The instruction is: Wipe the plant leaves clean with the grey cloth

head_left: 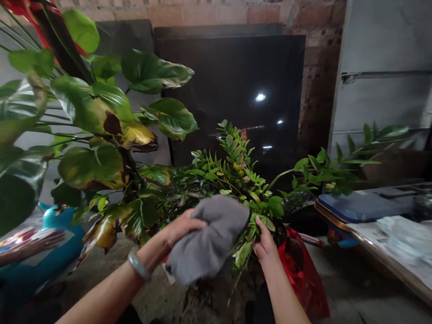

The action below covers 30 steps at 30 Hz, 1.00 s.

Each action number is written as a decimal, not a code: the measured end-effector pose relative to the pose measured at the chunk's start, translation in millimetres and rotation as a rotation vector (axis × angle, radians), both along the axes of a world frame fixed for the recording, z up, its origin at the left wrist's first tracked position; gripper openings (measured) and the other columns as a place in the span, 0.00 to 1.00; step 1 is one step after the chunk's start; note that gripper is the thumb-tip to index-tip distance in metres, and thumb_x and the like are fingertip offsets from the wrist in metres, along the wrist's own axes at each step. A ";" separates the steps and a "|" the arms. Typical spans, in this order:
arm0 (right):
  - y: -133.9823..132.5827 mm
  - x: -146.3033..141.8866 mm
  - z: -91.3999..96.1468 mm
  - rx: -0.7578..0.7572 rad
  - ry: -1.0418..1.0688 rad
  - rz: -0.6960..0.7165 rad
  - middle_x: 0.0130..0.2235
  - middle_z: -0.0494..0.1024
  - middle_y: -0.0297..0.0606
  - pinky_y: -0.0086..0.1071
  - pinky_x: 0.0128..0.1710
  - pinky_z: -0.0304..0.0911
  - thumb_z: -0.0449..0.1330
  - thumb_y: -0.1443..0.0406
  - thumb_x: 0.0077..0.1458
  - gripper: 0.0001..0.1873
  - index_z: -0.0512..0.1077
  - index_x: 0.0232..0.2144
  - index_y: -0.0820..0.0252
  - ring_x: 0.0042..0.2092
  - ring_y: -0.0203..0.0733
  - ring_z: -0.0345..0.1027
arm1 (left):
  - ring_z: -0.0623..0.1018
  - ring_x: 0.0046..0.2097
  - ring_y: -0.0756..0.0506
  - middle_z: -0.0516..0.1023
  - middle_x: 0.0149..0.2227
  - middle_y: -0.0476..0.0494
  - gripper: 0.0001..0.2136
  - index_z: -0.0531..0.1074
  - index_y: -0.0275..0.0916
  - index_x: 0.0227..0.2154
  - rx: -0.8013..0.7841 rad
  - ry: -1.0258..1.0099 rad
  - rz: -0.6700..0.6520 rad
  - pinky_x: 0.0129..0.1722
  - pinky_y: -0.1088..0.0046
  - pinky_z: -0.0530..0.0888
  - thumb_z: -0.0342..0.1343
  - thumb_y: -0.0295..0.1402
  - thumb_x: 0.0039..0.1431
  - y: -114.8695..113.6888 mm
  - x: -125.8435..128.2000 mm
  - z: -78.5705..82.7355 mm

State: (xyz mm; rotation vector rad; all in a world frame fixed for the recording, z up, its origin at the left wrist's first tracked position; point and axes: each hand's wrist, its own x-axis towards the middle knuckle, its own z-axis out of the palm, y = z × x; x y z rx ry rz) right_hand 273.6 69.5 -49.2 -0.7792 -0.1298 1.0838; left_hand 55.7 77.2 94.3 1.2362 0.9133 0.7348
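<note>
My left hand point(187, 225), with a pale bangle at its wrist, is closed on a grey cloth point(216, 238) that hangs over and hides part of its fingers. The cloth is slightly blurred and lies against the low plant in front. My right hand point(265, 240) pinches a leafy stem point(251, 227) of that green plant point(236, 166), just right of the cloth. Its many small leaves spread up and out, and one long stem reaches to the right. The plant's base is hidden behind the cloth and my hands.
A tall plant with big, partly yellowed leaves point(91, 162) fills the left. Another person's hand point(43, 240) rests by a turquoise object point(64, 229). A dark glossy panel point(229, 81) stands behind. To the right are a red bag point(303, 279) and a table with a blue case point(357, 207).
</note>
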 end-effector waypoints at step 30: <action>-36.8 -38.8 22.6 -0.140 -0.049 0.095 0.19 0.76 0.30 0.30 0.16 0.61 0.71 0.60 0.23 0.21 0.71 0.24 0.58 0.20 0.39 0.68 | 0.76 0.26 0.44 0.78 0.20 0.51 0.10 0.75 0.37 0.20 -0.150 -0.029 0.103 0.29 0.71 0.71 0.57 0.24 0.28 -41.4 -52.8 -41.4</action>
